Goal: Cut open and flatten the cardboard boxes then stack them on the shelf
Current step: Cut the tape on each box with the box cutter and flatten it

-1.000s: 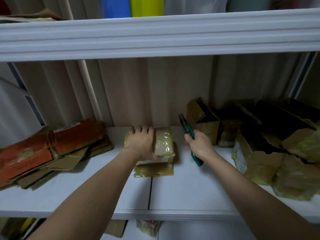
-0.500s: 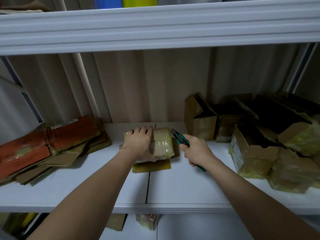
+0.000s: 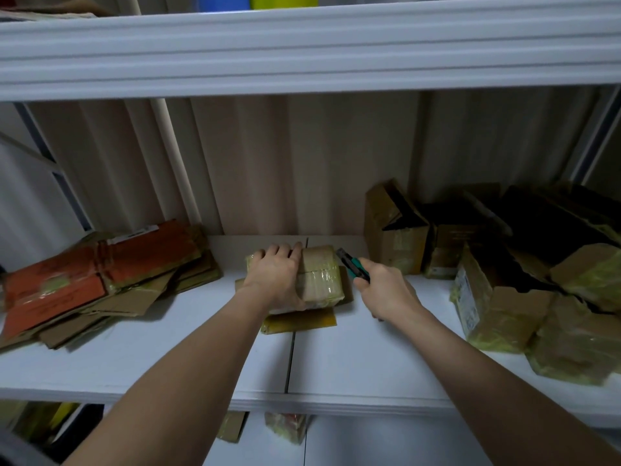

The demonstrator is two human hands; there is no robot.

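A small taped cardboard box [image 3: 321, 277] lies in the middle of the white shelf [image 3: 363, 361], with a flat flap [image 3: 302, 322] sticking out under it. My left hand [image 3: 277, 275] lies over the box's left half and grips it. My right hand [image 3: 386, 289] holds a green utility knife [image 3: 353, 267], whose tip points at the box's upper right corner, very close to it. Whether the tip touches the tape is unclear.
A pile of flattened cardboard [image 3: 100, 280], orange on top, lies at the shelf's left. Several unflattened, tape-wrapped boxes [image 3: 504, 280] crowd the right side. An upper shelf edge [image 3: 302, 52] runs overhead. More cardboard shows on the lower level [image 3: 285, 428].
My right hand has swung the knife down and leftward, from upright beside the box to pointing at its right corner. My left hand has stayed on the box.
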